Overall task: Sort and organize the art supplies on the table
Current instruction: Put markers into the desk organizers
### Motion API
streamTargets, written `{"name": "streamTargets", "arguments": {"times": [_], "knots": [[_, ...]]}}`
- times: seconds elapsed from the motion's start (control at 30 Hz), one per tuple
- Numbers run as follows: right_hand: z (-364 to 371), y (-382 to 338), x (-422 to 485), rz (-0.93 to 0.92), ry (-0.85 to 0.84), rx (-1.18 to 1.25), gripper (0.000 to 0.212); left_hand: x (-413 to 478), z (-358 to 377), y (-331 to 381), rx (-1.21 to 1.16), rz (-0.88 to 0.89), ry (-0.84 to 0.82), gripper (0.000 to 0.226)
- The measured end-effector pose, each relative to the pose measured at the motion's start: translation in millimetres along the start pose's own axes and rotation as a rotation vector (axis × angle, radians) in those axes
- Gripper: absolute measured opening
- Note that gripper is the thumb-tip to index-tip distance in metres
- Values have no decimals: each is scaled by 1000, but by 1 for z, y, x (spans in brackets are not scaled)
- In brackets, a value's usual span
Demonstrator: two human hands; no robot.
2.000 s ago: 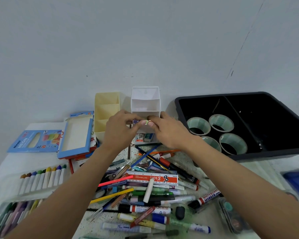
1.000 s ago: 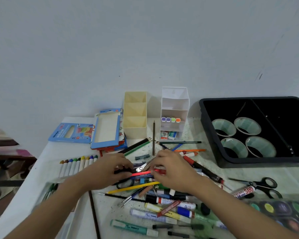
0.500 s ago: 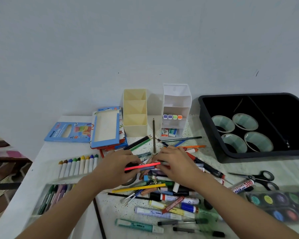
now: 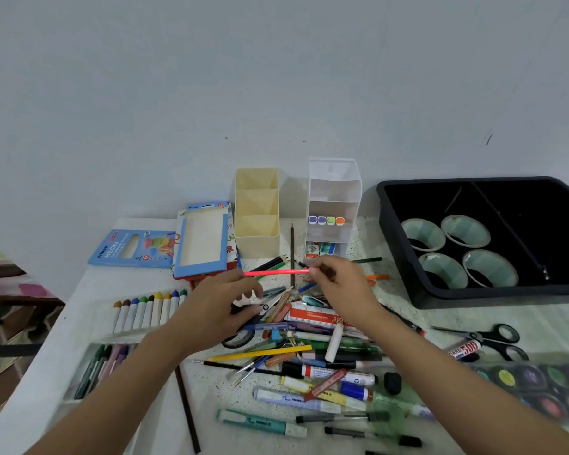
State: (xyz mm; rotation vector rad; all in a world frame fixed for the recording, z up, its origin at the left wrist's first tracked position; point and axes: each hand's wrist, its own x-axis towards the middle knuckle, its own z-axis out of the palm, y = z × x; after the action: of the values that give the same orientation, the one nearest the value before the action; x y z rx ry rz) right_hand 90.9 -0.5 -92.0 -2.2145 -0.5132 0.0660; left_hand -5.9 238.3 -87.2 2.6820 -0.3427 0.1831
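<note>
Pale wall behind, white counter point(image 4: 119, 290) cluttered. Right grip point(image 4: 342, 287) pinches the right end of a pink pencil point(image 4: 276, 272), thumb and fingers clamped on it; the pencil is level, lifted above the pile of pens and markers point(image 4: 309, 356), in front of the two organizers. Its left end meets the top of the left grip point(image 4: 217, 310), fingers curled down over the pile; cannot tell if it holds anything. Cream organizer point(image 4: 257, 238) and white organizer point(image 4: 334, 205) stand side by side at the wall. Black tray point(image 4: 440, 297) to the right holds four tape rolls point(image 4: 490, 267). Black scissors point(image 4: 493, 336) lie near its front rim. Crayon row point(image 4: 145, 311) to the left, blue box point(image 4: 132, 249) beyond it.
</note>
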Motion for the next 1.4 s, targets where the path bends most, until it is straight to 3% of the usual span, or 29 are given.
{"name": "streamTargets", "arguments": {"times": [0.23,0.43,0.73,1.03,1.23,1.4], "knots": [[-13,20,-7,101,74,-140,12,-3,11,8,6,52,-159,28],[-12,28,-12,16,8,-398,10,-2,14,7,14,47,-177,15],[-5,14,-19,-160,66,-462,21,-6,-7,-2,-99,-45,-151,1],[22,-28,2,-325,-120,-328,17,-18,-43,-19,-242,-195,8,2],[53,-51,34,-185,-422,-621,19,-29,-71,-28,-373,-254,89,17],[64,-59,40,-149,-453,-722,13,-41,-85,-37,-366,-276,51,31]]}}
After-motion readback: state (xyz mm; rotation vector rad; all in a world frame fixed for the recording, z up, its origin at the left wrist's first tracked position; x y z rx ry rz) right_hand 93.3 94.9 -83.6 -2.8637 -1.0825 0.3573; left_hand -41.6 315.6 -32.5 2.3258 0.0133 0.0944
